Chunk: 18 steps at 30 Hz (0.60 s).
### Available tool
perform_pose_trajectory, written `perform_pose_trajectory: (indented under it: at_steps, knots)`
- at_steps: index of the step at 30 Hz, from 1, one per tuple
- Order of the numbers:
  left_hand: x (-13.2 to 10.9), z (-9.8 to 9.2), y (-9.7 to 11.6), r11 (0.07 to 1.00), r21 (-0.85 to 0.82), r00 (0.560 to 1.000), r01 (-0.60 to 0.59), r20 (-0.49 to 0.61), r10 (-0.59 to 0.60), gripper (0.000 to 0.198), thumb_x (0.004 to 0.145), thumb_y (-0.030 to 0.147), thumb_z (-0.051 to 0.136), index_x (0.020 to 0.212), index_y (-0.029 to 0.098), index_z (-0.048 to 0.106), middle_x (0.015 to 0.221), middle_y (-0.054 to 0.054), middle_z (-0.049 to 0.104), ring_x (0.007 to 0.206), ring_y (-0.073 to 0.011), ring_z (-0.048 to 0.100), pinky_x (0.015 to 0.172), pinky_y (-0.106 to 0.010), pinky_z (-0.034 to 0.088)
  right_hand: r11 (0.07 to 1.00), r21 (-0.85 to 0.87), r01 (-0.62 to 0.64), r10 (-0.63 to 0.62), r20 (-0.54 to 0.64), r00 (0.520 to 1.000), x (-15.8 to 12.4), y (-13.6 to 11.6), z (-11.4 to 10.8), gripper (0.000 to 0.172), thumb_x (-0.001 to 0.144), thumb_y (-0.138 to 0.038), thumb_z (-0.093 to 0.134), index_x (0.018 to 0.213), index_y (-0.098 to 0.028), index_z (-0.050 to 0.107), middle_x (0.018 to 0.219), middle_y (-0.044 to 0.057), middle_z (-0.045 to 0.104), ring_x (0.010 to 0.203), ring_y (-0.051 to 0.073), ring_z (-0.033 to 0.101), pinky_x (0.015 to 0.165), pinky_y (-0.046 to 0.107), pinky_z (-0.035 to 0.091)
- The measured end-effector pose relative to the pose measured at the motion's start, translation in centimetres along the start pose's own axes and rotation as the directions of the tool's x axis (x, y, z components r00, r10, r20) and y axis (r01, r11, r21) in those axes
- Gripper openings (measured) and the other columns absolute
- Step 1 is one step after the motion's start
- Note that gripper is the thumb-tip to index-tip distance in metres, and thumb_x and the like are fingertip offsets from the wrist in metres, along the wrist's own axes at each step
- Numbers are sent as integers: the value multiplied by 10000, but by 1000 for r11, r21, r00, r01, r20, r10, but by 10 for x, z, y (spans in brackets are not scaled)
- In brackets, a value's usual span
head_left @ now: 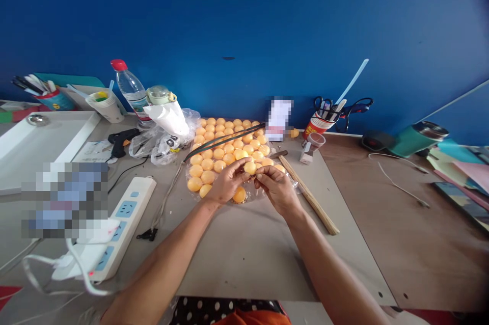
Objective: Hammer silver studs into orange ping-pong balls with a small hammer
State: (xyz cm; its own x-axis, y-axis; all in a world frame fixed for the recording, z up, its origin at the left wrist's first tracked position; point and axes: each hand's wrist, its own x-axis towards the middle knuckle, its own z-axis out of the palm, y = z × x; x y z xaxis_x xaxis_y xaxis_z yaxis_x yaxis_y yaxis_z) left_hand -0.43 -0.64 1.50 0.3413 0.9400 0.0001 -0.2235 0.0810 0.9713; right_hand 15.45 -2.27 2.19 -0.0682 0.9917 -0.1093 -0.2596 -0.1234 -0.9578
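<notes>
My left hand is closed, its thumb and fingers pinching a small round orange ball that looks like a table tennis ball. Close against its right side is my right hand, thumb and fingertips pressed together; what they hold, if anything, is too small to make out. Behind both hands, rows of similar orange balls lie packed on the table in clear plastic. One more orange ball sits just below the hands, near the front edge of the plastic. A dark flat cord lies across the rows.
A bundle of straw-coloured sticks lies to the right. At left are a power strip, a black glue gun, a white tray and a plastic bottle. A red cup of tools and a green flask stand right.
</notes>
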Motion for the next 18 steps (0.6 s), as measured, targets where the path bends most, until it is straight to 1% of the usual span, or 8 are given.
perform_pose_trajectory:
  at_steps: [8, 18]
  knots:
    - [0, 1, -2, 995, 92, 999, -26, -30, 29, 486, 801, 373, 676, 1244, 188, 594, 1090, -73, 664, 1067, -253, 577, 936, -380, 460, 1000, -23, -13, 13, -18, 1000, 0, -2, 0, 204, 663, -332, 753, 735, -179, 638, 590, -16, 611, 571, 115, 530, 596, 259, 402]
    - [0, 1, -5, 994, 108, 998, -32, -41, 37, 493, 801, 380, 673, 1250, 190, 599, 1082, -70, 665, 1032, -244, 582, 939, -369, 447, 999, -44, 2, -5, -53, 999, 1, 0, 1, 182, 653, -312, 735, 737, -187, 632, 591, -15, 617, 578, 129, 548, 593, 269, 413]
